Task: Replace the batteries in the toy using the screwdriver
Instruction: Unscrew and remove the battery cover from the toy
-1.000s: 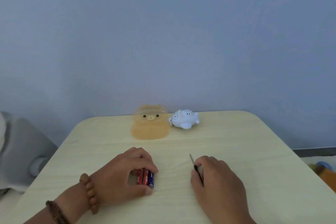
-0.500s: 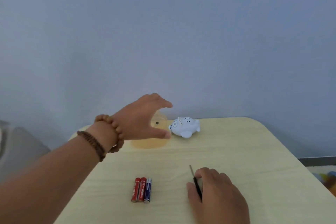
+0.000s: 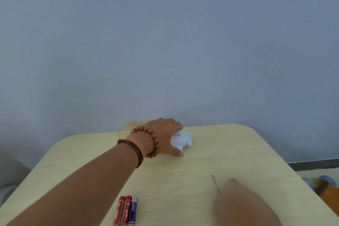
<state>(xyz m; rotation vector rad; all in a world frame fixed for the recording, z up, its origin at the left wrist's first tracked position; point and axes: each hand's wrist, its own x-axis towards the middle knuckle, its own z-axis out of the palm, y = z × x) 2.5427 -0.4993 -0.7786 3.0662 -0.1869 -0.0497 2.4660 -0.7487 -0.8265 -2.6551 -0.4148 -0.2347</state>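
Because the toy (image 3: 180, 140) sits at the far edge of the table (image 3: 238, 152), my left hand (image 3: 163, 135) wraps it, evidently to fetch it. My right hand (image 3: 242, 205) covers the screwdriver (image 3: 215, 182), its grip hidden. The batteries (image 3: 126, 210) lie near me.

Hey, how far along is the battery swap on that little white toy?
Barely started. Done: three batteries lie side by side on the table. In hand: the left hand grips the white toy at the far edge; the right hand covers the handle of the screwdriver, shaft poking out. Left: unscrewing the cover, swapping batteries, closing; no compartment shows open.
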